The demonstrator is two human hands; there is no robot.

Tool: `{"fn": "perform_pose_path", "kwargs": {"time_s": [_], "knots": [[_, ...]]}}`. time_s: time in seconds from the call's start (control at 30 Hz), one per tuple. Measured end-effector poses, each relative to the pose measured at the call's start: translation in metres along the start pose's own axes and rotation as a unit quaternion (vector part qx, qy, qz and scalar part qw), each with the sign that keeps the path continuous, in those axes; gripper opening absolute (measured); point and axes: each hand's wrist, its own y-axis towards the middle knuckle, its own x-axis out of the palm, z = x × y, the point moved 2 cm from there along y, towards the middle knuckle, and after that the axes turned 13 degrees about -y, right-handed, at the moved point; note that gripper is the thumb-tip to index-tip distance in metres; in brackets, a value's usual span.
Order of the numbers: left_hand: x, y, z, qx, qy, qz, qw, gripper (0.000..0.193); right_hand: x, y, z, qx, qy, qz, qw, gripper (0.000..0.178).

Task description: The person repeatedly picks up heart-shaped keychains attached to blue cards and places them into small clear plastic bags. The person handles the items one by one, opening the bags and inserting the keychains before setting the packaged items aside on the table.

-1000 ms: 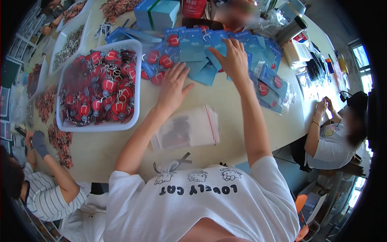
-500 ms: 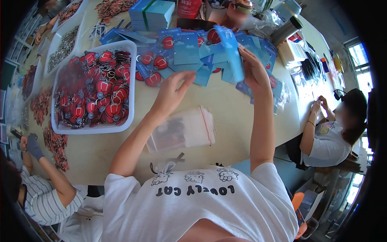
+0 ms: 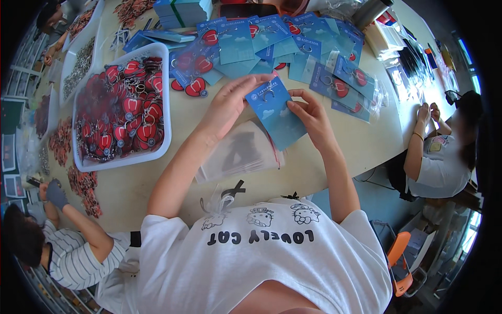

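A blue backing card [image 3: 277,116] with printed clouds is held tilted between my two hands. A metal key ring [image 3: 268,96] shows near its top edge; whatever lies behind the card is hidden. My left hand [image 3: 230,102] grips the card's upper left corner, with its fingers along the top. On the other side, my right hand [image 3: 312,118] pinches the right edge with thumb and fingers. Below the card lies a stack of clear plastic bags [image 3: 238,154] with a red seal line. Two red keychain pendants [image 3: 195,87] rest on the table left of my left hand.
A white bin [image 3: 166,104] full of red keychains [image 3: 133,106] stands at the left. Beyond my hands spread several blue cards [image 3: 235,47], some with keychains. Bundled cards [image 3: 183,13] and a metal cylinder [image 3: 372,11] sit farther back. People work at both sides.
My right hand has brought the blue card from above the pile back toward me and turned its face up. My left hand, empty before, has taken hold of the card's corner.
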Motion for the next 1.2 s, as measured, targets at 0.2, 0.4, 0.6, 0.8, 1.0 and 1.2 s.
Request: {"fn": "perform_pose_path", "kwargs": {"time_s": [0.2,0.4,0.6,0.8,1.0,1.2], "knots": [[0.000,-0.014,-0.010,-0.004,-0.008,0.147,0.989,0.028,0.006,-0.005,-0.007,0.009,0.051,-0.019,0.998,0.026],[0.004,-0.026,-0.006,-0.008,0.061,0.104,0.993,0.023,0.016,-0.006,-0.017,0.052,0.082,-0.067,0.993,0.033],[0.035,-0.048,0.021,-0.031,0.123,0.022,0.992,0.024,0.028,-0.001,-0.030,0.121,0.296,-0.238,0.917,0.037],[0.016,-0.050,0.018,-0.036,0.093,0.076,0.992,0.026,0.013,0.007,-0.035,-0.087,0.152,-0.029,0.984,0.022],[0.006,-0.048,0.009,-0.053,0.131,0.065,0.988,0.029,0.003,-0.011,-0.065,-0.334,-0.231,0.143,0.903,0.014],[-0.001,-0.049,0.013,0.036,0.044,0.156,0.986,0.029,0.009,-0.037,-0.074,-0.551,-0.427,0.128,0.706,0.029]]}}
